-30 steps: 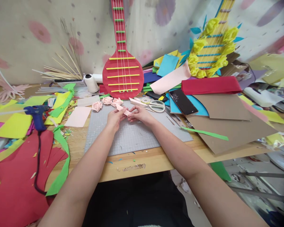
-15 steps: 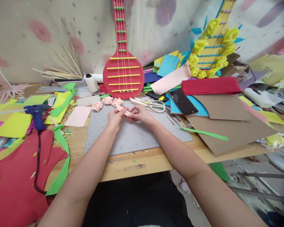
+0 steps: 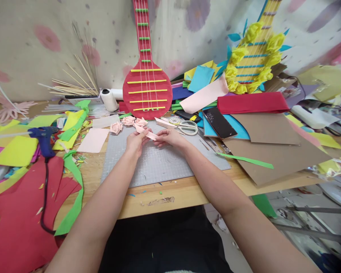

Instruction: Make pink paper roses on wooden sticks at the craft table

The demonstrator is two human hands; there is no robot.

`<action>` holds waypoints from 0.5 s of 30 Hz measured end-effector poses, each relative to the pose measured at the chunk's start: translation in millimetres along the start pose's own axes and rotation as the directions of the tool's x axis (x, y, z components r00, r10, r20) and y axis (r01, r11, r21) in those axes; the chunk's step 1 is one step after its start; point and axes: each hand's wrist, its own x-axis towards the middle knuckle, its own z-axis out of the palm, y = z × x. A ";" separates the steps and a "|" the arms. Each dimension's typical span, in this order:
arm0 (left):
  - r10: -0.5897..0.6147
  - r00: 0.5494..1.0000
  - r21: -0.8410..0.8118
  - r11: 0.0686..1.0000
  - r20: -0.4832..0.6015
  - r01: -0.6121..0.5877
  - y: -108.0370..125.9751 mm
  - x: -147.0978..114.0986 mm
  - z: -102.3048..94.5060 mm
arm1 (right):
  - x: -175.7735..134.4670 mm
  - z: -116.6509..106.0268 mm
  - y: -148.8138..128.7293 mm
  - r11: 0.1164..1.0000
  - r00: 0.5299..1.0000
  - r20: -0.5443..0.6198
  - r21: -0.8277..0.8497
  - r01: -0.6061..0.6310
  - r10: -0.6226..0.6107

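Note:
Between my hands a narrow pale pink paper strip (image 3: 150, 135) is stretched above the grey cutting mat (image 3: 161, 167). My left hand (image 3: 136, 142) pinches it near its left part, and my right hand (image 3: 170, 138) pinches its right end. Just beyond my left hand lie several pink paper roses (image 3: 129, 120). White-handled scissors (image 3: 188, 128) rest past my right hand, beside another pink paper piece (image 3: 163, 122). A pink paper sheet (image 3: 93, 140) lies to the left of the mat.
A red paper lute (image 3: 147, 85) leans on the wall behind the mat. A blue glue gun (image 3: 45, 140) stands at left among coloured scraps. On the right are a phone (image 3: 219, 122), brown cardboard (image 3: 278, 155) and a yellow flowered instrument (image 3: 251, 62).
My hands have drawn slightly apart, my left hand shifting left, so more of the pink strip shows between them. The camera view has moved a little.

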 end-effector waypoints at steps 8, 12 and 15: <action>0.127 0.992 0.067 0.990 -0.009 -0.126 -1.8 -2.6 4.2 | -1.4 -10.4 1.7 0.995 0.992 0.105 -0.067 0.078 -0.071; 0.134 0.990 0.088 0.987 0.051 -0.138 -7.1 -4.8 9.6 | 5.1 1.0 4.8 0.980 0.986 -0.032 -0.121 0.159 -0.164; 0.112 0.993 0.083 0.990 0.044 -0.116 -8.6 -4.8 9.3 | 8.5 7.0 6.3 0.979 0.987 -0.045 -0.136 0.149 -0.156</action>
